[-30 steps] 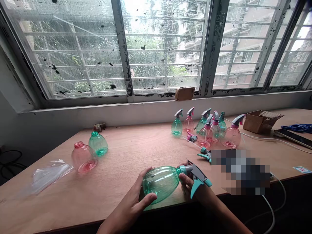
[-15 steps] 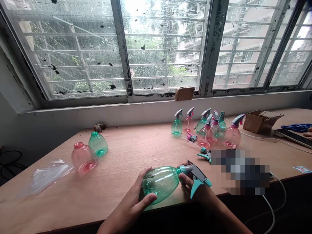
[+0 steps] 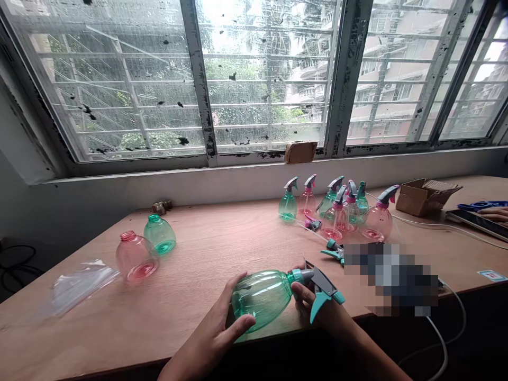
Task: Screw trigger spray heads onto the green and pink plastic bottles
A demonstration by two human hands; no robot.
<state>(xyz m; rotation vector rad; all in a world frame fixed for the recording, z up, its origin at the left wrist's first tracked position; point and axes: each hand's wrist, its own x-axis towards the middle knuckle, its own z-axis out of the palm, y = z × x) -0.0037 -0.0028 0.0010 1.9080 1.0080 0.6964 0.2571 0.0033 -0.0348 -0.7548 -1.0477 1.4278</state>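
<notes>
A green see-through spray bottle [image 3: 262,296] lies on its side at the near edge of the wooden table [image 3: 206,264]. My left hand [image 3: 216,330] cups its round body from the left, thumb along the underside. My right hand [image 3: 311,307] is closed around the neck, just under the grey and teal trigger head [image 3: 323,291]. The trigger points towards me.
A pink bottle [image 3: 135,257] and a green bottle [image 3: 159,234] without heads stand at the left, beside a plastic bag [image 3: 79,283]. Several finished spray bottles [image 3: 337,211] cluster at the back right. A cardboard box [image 3: 424,196], a white cable [image 3: 436,226] and another person's hand [image 3: 496,213] are at the far right.
My hands and the bottle have not moved. Another person's hand has come further into view at the far right edge.
</notes>
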